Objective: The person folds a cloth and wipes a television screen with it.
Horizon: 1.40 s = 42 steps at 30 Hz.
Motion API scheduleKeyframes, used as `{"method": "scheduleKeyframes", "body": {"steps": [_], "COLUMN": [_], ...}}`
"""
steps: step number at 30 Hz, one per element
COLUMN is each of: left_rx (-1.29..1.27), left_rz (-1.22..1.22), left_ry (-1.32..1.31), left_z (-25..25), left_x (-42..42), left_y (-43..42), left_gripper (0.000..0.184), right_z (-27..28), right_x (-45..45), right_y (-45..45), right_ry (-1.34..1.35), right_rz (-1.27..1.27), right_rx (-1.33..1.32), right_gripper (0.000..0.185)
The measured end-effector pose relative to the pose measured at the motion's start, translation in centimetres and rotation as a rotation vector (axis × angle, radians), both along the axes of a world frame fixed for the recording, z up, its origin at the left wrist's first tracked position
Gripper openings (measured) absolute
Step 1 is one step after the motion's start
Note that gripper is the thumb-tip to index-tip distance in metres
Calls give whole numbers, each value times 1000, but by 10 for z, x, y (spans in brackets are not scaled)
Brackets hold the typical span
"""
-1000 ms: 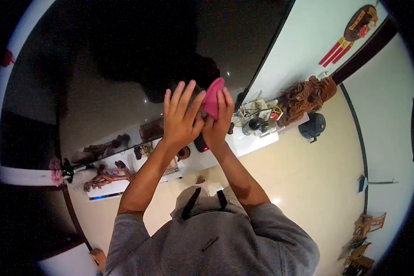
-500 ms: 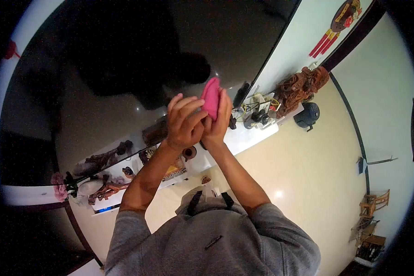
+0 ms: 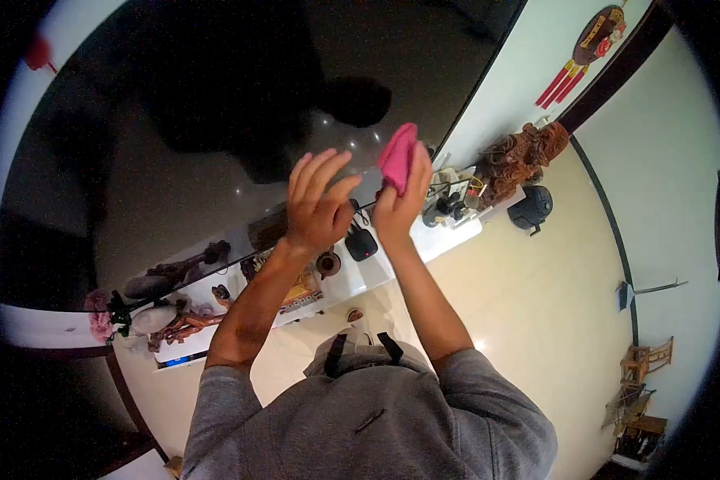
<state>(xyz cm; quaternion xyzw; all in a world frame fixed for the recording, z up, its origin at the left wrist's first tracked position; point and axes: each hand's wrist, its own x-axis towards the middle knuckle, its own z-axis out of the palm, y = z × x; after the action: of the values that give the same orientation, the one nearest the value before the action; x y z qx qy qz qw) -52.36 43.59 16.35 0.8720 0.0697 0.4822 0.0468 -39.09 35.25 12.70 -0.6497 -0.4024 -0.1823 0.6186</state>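
Note:
My right hand grips a folded pink cloth, held up in front of the large black television screen. The cloth's upper edge sticks out above my fingers. To its left, my left hand is raised with its fingers apart and nothing in it. A gap separates the two hands. Below them, a small black box with a red light sits on the white cabinet. A dark round pot stands beside it. Whether the cloth touches the screen I cannot tell.
A carved wooden figure stands at the cabinet's right end, near a dark grey bin-like object. Driftwood-like carvings and pink flowers are at the left. Wooden chairs stand at far right.
My hands have come apart. The right hand has carried the pink cloth to the right and slightly up, while the left has let go of it. The black box has come into view.

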Motion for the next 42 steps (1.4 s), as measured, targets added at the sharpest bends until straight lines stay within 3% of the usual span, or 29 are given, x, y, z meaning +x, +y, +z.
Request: {"method": "scheduleKeyframes", "body": {"steps": [2,10,18,22,26,32,38,42], "left_rx": [-42,-153,-128,-135,-115,18,112,154], "left_rz": [50,208,296,316,323,381,461,511], "left_ry": [82,352,254,240,192,140,104,77], "left_z": [0,-25,-94,-146,-196,-263,-298,-302], "left_x": [5,28,71,99,123,139,144,145], "left_y": [-6,-21,-34,-45,-44,-33,-14,-14], "left_gripper": [46,65,71,69,67,68,71,71], "right_z": [-2,-1,-88,-143,-198,-144,-235,-225], "right_x": [21,107,158,170,177,193,183,191], "right_y": [-4,9,30,17,23,42,46,54], "right_ry": [-69,-238,-441,-314,-410,-550,-607,-665], "right_rz": [-111,-37,61,126,115,81,143,117], "right_rx": [36,6,43,21,63,329,293,345], "right_gripper": [69,75,75,65,67,70,64,61]}}
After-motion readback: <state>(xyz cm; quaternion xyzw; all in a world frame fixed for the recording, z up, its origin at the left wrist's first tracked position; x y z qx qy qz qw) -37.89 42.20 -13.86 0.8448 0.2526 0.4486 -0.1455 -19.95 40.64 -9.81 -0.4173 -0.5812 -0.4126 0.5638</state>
